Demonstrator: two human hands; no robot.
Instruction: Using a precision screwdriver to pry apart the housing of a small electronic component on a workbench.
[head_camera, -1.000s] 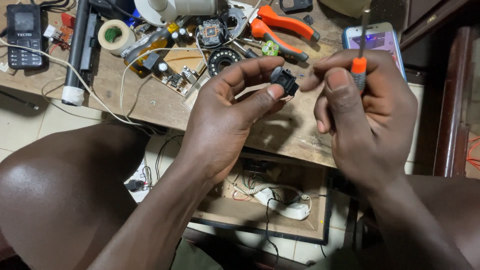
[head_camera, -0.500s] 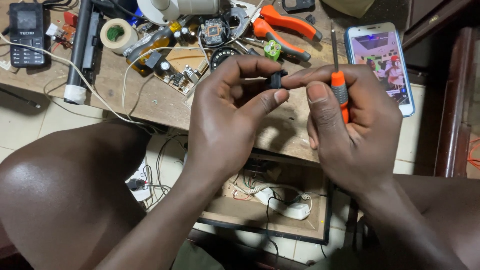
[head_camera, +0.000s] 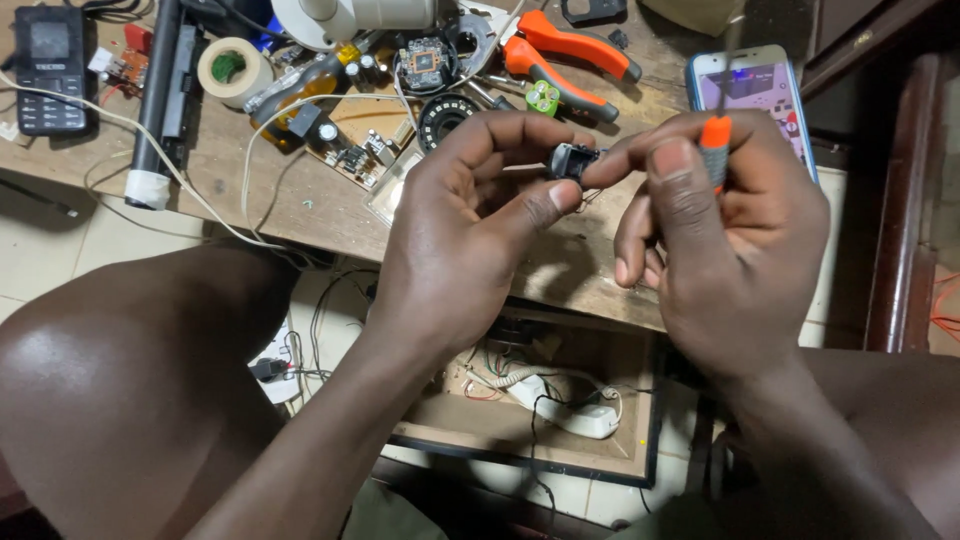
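Note:
My left hand (head_camera: 470, 230) pinches a small black part (head_camera: 570, 160) between thumb and fingers, just above the wooden bench (head_camera: 300, 205). My right hand (head_camera: 730, 240) touches the same part with its index fingertip and grips a screwdriver with an orange handle (head_camera: 715, 140), its thin shaft pointing up and away. Both hands meet over the bench's near edge, with my knees below them.
On the bench lie orange-handled pliers (head_camera: 570, 45), a smartphone with a lit screen (head_camera: 755, 90), a small circuit board (head_camera: 345, 145), a round black part (head_camera: 445, 115), a tape roll (head_camera: 232, 68), a black keypad phone (head_camera: 48, 65) and white wires. A wooden box with a power strip (head_camera: 565, 410) sits on the floor.
Both hands shifted slightly; the right hand turned so the screwdriver handle now stands more upright above the fingers. The small part stays pinched between the hands.

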